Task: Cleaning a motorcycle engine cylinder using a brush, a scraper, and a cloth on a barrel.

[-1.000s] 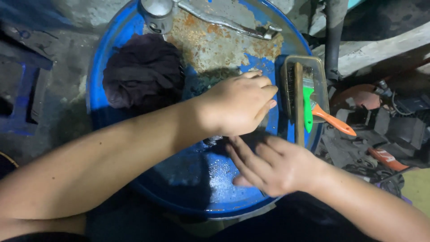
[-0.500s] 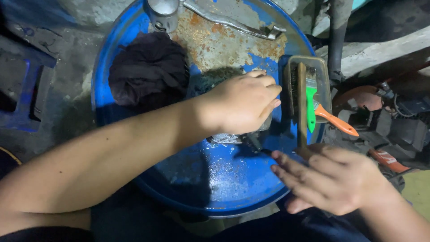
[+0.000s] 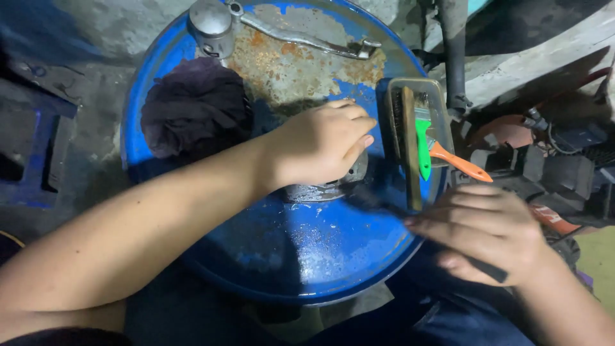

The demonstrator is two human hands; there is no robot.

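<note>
**Q:** What's the head cam showing, where are the hands?

**A:** Only one view here, the head cam looking straight down at a blue drum lid [image 3: 282, 256] I'm using as a worktop, rusty patch near its far edge. My left hand [image 3: 320, 148] is planted on a small grey metal part [image 3: 330, 187] sitting about the middle of the lid, a bit toward the right edge. Fingers are curled down over the top of it, gripping it, so most of the part is hidden under my palm and I can't tell you what it is exactly.

**Q:** And the right?

**A:** Right hand [image 3: 487, 234] is off the near right edge of the lid, fingers closed around a dark brush [image 3: 378, 200]. The handle pokes out under my palm and the bristle end reaches in over the lid, just beside the metal part. It's blurry there, so I can't say if it's actually touching.

**Q:** Other stuff on the drum?

**A:** A small tray [image 3: 392, 102] at the right edge with a wire brush [image 3: 409, 141] and a green and orange paintbrush [image 3: 442, 152] lying in it. A dark rag [image 3: 192, 109] bunched near the left edge, and a silver lever part [image 3: 282, 32] across the far edge.
</note>
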